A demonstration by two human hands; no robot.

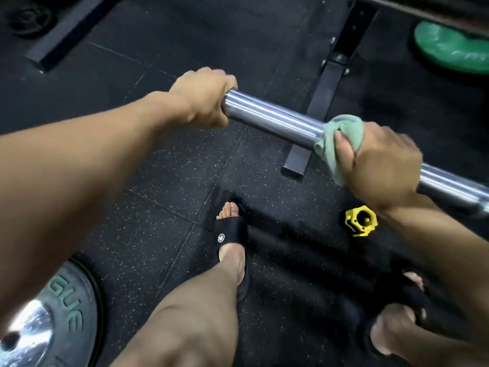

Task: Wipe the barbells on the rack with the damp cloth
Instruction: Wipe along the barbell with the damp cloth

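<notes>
Around barbell [275,117], both hands curled.

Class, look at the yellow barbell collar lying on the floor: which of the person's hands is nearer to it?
Right. The right hand grips the cloth just above the yellow collar; the left hand is farther left.

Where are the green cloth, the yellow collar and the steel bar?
green cloth [334,133], head view, its bunched fold on the bar
yellow collar [361,221], head view, its top face
steel bar [272,116], head view, bare sleeve
</notes>
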